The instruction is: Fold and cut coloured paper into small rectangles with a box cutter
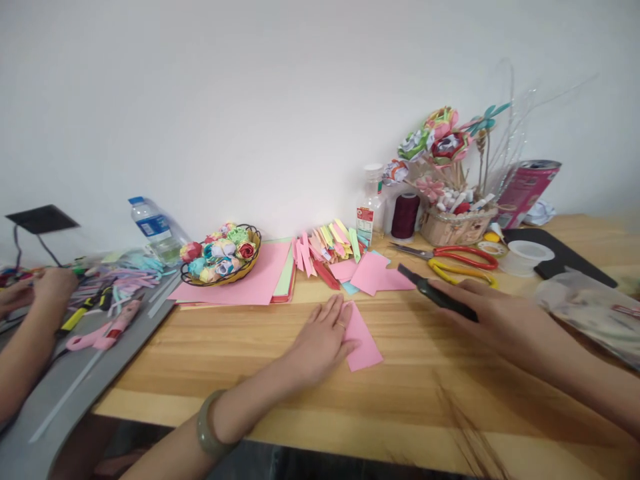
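My left hand [323, 337] lies flat with fingers stretched out, pressing on a folded-looking piece of pink paper [364, 343] on the wooden table. Its fingers and palm hide the paper's left side. In my right hand [480, 313] is a black utility knife [443, 298], held above the table with its tip pointing up and left. The knife is apart from the paper under my left hand. Just behind it lie several loose pink paper pieces [371, 272]. Red-handled scissors [463, 255] and a yellow-handled pair [463, 275] rest near my right hand.
A basket of paper flowers [225, 257] sits on stacked pink sheets [273, 273]. Folded paper strips [327, 247], a bottle [371, 203], a thread spool [405, 217] and a flower basket [457, 223] line the wall. Another person's hands [53, 290] are at the left, near a pink glue gun [107, 330].
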Motion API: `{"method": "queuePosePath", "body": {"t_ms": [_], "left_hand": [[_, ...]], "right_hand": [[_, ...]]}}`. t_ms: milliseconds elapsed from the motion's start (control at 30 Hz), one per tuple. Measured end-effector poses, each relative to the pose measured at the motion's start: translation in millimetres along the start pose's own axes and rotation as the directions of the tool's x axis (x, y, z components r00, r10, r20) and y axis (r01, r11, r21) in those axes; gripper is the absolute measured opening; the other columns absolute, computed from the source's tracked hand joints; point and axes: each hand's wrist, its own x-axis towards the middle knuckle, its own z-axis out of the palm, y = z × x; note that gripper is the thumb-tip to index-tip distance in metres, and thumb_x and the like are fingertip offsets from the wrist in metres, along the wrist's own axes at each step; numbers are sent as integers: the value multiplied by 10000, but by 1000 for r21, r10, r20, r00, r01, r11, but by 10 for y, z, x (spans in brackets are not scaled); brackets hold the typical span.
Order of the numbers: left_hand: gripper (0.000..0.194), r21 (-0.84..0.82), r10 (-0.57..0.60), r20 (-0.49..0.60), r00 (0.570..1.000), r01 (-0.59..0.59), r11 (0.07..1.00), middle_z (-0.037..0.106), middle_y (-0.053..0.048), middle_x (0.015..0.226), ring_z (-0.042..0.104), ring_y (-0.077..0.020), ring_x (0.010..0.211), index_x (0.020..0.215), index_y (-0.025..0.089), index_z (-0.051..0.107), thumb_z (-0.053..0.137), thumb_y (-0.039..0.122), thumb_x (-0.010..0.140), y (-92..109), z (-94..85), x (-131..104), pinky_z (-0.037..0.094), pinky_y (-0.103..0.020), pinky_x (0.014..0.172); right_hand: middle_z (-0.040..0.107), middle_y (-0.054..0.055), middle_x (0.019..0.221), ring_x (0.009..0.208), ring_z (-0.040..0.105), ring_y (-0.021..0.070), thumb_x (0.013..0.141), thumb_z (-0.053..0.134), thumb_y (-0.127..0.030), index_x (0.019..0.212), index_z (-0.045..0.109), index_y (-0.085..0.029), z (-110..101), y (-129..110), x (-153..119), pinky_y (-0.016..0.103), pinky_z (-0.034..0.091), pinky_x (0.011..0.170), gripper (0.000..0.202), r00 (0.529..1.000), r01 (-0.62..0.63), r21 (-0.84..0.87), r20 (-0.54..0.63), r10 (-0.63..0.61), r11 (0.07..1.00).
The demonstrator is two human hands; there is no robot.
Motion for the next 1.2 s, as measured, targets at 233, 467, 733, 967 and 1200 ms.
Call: {"method": "queuePosePath", "body": {"t_ms": [233,467,733,967,1200], "left_hand": [[584,-258,-14,-165,986,-29,966,417,-122,1405,348,-209,1308,1366,124,373,572,272,837,-118,-32,77,273,-353,1094],[471,-481,-187,-98,977,118,869,663,-50,1035,592,-241,963,1139,208,605,655,133,677,-184,-183,255,458,-336,839],[148,-601,-341,-178,923,172,780,678,-46,789,635,-147,689,908,114,604,497,195,846,-283,-277,635,455,-212,574],[243,-508,-413,-320,853,213,834,643,-97,1070,592,-213,999,1056,147,581,518,166,822,-281,-344,814,437,-334,876],[374,-372,-324,-238,916,222,901,661,-155,1026,519,-346,1102,1009,134,625,700,304,685,-191,-426,888,429,-414,847]], "right_hand": [[646,161,1007,813,619,311,874,406,-344,1216,571,-173,98,279,106,380,439,596,416,999,-18,-155,-52,10,988],[609,199,943,929,545,356,855,422,-339,1056,638,-110,49,84,251,478,410,748,374,992,44,-242,-103,-70,969],[605,138,1112,994,568,255,922,323,-297,1167,564,-145,19,-249,418,380,447,796,376,982,167,-113,-66,-175,979],[530,179,1240,1143,482,282,910,395,-394,1261,469,-65,102,-372,650,414,399,933,486,984,164,-47,-64,-166,985],[513,123,1252,1127,495,256,828,571,-395,1243,475,-152,235,-233,1024,461,427,898,490,973,229,-35,41,-227,973]]}}
